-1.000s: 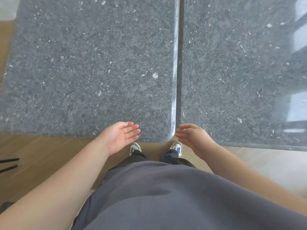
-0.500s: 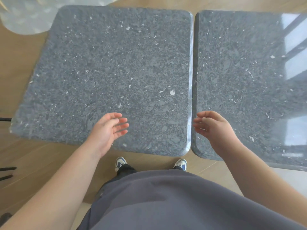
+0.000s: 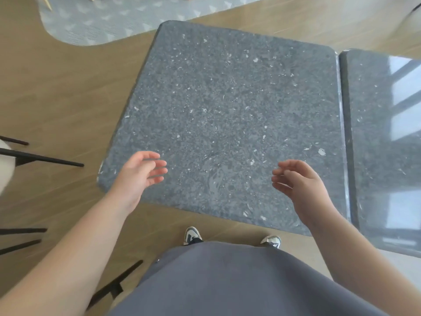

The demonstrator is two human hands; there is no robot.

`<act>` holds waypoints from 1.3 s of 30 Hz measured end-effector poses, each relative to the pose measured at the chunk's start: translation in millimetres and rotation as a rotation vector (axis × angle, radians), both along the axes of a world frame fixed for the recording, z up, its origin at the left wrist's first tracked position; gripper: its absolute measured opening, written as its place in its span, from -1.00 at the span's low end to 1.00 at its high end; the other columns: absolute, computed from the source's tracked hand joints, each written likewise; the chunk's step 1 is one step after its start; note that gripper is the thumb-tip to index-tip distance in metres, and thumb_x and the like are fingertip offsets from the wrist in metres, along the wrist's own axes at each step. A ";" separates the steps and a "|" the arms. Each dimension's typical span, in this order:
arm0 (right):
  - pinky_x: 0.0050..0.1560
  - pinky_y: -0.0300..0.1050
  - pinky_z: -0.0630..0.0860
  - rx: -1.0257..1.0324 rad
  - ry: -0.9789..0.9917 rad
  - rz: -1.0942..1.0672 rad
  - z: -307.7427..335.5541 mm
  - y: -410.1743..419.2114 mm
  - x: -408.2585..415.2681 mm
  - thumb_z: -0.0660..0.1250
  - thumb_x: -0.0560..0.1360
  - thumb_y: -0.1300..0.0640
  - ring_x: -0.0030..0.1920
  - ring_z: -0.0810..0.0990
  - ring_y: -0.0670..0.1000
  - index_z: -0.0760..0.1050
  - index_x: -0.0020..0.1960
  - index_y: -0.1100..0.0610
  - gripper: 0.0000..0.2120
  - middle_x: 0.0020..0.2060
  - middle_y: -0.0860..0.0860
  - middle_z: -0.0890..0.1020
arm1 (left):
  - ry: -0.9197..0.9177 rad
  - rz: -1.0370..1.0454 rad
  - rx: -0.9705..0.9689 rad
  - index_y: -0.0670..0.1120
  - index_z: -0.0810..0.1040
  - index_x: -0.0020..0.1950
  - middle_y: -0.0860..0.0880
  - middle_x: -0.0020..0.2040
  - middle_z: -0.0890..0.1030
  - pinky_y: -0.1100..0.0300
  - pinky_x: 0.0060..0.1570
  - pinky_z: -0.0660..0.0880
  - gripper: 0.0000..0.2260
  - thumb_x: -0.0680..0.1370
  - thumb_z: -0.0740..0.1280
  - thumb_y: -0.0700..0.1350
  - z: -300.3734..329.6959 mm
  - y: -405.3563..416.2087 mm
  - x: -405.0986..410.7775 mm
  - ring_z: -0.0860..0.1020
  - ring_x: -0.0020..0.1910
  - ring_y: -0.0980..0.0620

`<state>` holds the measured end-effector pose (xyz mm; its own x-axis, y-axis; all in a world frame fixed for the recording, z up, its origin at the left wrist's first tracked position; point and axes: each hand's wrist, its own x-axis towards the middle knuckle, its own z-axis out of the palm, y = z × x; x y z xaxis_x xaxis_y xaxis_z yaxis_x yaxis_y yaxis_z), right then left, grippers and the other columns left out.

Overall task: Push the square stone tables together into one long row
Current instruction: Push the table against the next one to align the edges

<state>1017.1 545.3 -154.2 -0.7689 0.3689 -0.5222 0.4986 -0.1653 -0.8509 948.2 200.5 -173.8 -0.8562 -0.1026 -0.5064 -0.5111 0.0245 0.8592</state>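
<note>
A square dark grey speckled stone table (image 3: 227, 115) fills the middle of the view. A second stone table (image 3: 385, 133) of the same kind stands at its right, side by side, with a narrow dark seam between them. My left hand (image 3: 141, 172) hovers over the near left corner of the middle table, fingers relaxed and slightly curled, holding nothing. My right hand (image 3: 296, 181) hovers over the near right part of the same table, fingers loosely curled, also holding nothing. Whether either hand touches the stone is unclear.
Black chair legs (image 3: 45, 159) and a pale seat edge stand at the left. More dark legs (image 3: 116, 283) lie near my left forearm. A grey patterned rug (image 3: 109, 21) lies at the far left on the wooden floor (image 3: 68, 87). My shoes (image 3: 192, 234) stand by the table's near edge.
The view has swung left, so the left table now sits in the middle and the right one at the edge. Both hands have spread further apart and moved over the left table.
</note>
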 end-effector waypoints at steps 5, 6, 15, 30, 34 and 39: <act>0.06 0.03 0.63 0.047 0.067 0.119 13.5 -58.0 -26.2 0.13 0.60 0.40 -0.18 0.68 0.02 0.57 0.01 0.13 -0.71 -0.24 -0.01 0.69 | 0.070 0.108 0.041 -0.07 0.56 0.04 -0.07 -0.09 0.71 -0.01 0.05 0.60 -0.75 0.67 0.13 -0.33 13.4 -78.1 -12.1 0.70 -0.10 -0.03; 0.04 0.02 0.63 0.052 0.075 0.138 15.3 -66.0 -31.9 0.13 0.60 0.40 -0.17 0.68 0.02 0.58 0.01 0.13 -0.71 -0.24 -0.01 0.69 | 0.083 0.126 0.045 -0.07 0.56 0.04 -0.06 -0.09 0.71 -0.01 0.06 0.60 -0.75 0.66 0.13 -0.33 14.2 -87.4 -13.0 0.70 -0.10 -0.02; -0.07 -0.16 0.64 0.002 0.235 0.294 25.7 -112.3 -93.7 0.18 0.50 0.28 -0.14 0.68 0.02 0.67 -0.10 -0.08 -0.64 -0.18 0.00 0.69 | 0.157 0.285 0.067 -0.09 0.56 0.06 -0.05 -0.12 0.72 -0.05 0.06 0.60 -0.76 0.67 0.13 -0.31 32.3 -127.3 -17.0 0.69 -0.08 -0.06; -0.12 -0.17 0.65 -0.002 0.206 0.393 16.4 -248.0 -205.8 0.13 0.58 0.41 -0.21 0.66 -0.01 0.58 0.05 0.11 -0.69 -0.23 0.00 0.69 | 0.164 0.376 0.029 -0.12 0.59 0.15 -0.10 -0.02 0.73 -0.07 0.07 0.65 -0.78 0.69 0.16 -0.28 32.4 -243.3 -80.9 0.71 0.03 -0.11; -0.13 -0.18 0.64 0.021 0.194 0.337 -1.5 -324.1 -242.2 0.13 0.59 0.39 -0.20 0.67 -0.01 0.56 0.11 0.12 -0.70 -0.22 -0.01 0.70 | 0.149 0.301 0.055 -0.13 0.58 0.17 -0.12 0.00 0.73 -0.07 0.06 0.64 -0.78 0.68 0.16 -0.30 12.6 -312.6 -125.0 0.71 0.03 -0.12; -0.11 -0.17 0.63 0.015 0.192 0.216 -12.8 -455.9 -286.4 0.11 0.60 0.41 -0.20 0.66 -0.01 0.53 0.13 0.13 -0.69 -0.21 0.02 0.69 | 0.120 0.175 0.061 -0.11 0.57 0.15 -0.10 -0.02 0.73 -0.04 0.05 0.64 -0.77 0.68 0.16 -0.32 1.9 -423.3 -192.3 0.71 -0.01 -0.08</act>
